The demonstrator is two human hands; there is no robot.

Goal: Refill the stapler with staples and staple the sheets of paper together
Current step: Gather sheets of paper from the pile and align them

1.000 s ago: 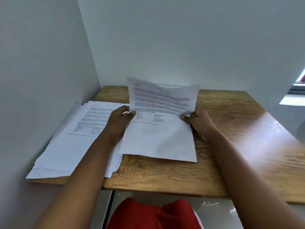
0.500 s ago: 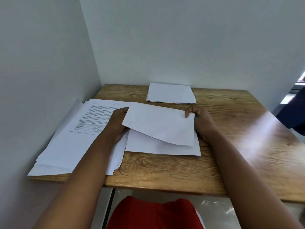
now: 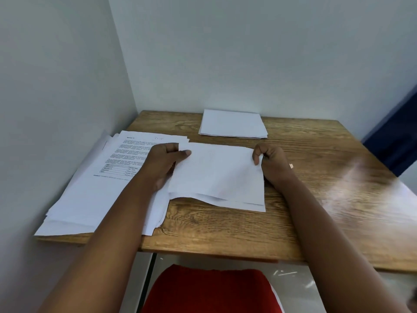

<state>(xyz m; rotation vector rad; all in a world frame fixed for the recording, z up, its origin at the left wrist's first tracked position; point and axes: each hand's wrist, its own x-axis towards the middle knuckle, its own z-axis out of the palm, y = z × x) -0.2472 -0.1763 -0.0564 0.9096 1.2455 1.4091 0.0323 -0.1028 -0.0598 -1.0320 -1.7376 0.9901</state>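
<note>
Both hands pinch the blank-side-up sheets [image 3: 216,175] at desk [image 3: 316,199] centre, left hand [image 3: 165,161] at 9 o'clock, right hand [image 3: 269,161] at 3, seemingly squaring edges for stapling.

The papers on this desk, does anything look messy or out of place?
Yes. The printed stack at the left is fanned unevenly and overhangs the table edge. The sheets gripped by the left hand and right hand are misaligned. No stapler is visible.

Both forearms reach forward over the counter's [image 3: 203,224] near edge. The left hand [image 3: 165,162] and right hand [image 3: 269,160] each pinch the sheets [image 3: 216,175], fingers curled.
</note>
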